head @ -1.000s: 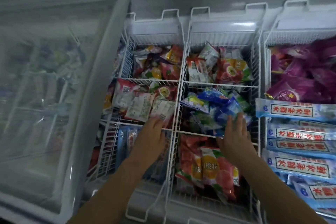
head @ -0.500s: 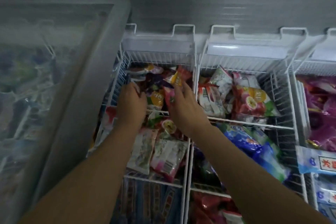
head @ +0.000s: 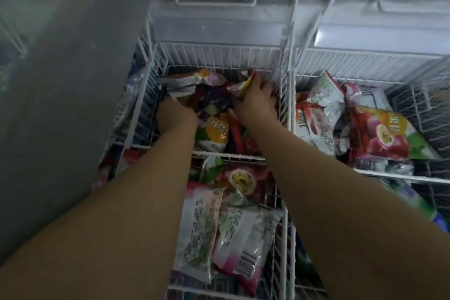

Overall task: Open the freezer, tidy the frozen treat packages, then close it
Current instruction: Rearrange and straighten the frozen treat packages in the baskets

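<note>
- Head view: packets (head: pixel 214 131) fill the upper-centre basket (head: pixel 219 56).
- Left hand (head: pixel 176 117) digs under them, fingers hidden, grip unclear.
- Right hand (head: pixel 258 102) pinches a red-yellow packet (head: pixel 245 83) at the basket's back.

The freezer (head: pixel 219 24) is standing open, its grey lid (head: pixel 60 80) sitting at the left. Crumpled, colourful frozen treat packages (head: pixel 211 95) are lying jumbled in the far compartment of the wire basket (head: pixel 219 56), against its far edge; flatter pink-and-white packages (head: pixel 243 238) are overlapping in the nearer compartment.
</note>
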Demonstrator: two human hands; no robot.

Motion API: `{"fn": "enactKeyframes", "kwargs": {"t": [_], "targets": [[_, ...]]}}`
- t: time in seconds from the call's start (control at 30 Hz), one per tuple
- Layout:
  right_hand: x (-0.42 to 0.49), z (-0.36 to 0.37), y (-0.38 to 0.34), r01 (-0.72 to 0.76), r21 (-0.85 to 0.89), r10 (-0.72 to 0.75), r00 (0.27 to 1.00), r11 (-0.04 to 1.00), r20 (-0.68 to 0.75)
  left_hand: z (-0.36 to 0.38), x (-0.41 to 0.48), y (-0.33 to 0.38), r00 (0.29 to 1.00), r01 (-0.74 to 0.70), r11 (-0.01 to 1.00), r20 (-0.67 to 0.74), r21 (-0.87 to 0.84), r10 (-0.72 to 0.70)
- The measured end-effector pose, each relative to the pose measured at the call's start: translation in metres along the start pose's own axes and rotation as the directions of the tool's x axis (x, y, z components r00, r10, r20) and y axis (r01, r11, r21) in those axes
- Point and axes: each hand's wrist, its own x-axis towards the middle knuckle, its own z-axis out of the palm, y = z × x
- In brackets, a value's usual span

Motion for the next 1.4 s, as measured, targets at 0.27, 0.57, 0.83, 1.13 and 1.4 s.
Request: {"fn": "enactKeyframes", "kwargs": {"t": [0.27,0.57,0.83,1.13,1.4], "targets": [[-0.029,-0.008,-0.009,0.331,-0.188,-0.353,0.931,0.925,-0.095,-0.021,-0.06,0.001,0.934,-0.332,0.943,-0.15,-0.021,0.326],[-0.128,-0.104,0.026,0.426,0.465,-0.241,0.882,0.776,-0.406,-0.045,-0.138,0.019,0.742,-0.665,0.729,-0.244,-0.16,0.624],[-0.105,-0.192,0.149,0.182,0.096,-0.122,0.89,0.979,-0.439,0.03,-0.217,0.111,0.404,-0.914,0.403,0.033,0.038,0.914],[-0.048,-0.162,0.229,0.051,-0.315,-0.013,0.993,0.948,0.121,0.125,-0.177,0.092,0.51,-0.86,0.306,0.659,0.409,0.553],[-0.021,-0.151,0.213,0.088,-0.542,-0.057,0.996,0.836,0.073,0.143,-0.155,0.091,0.537,-0.803,0.084,0.655,0.59,0.532]]}}
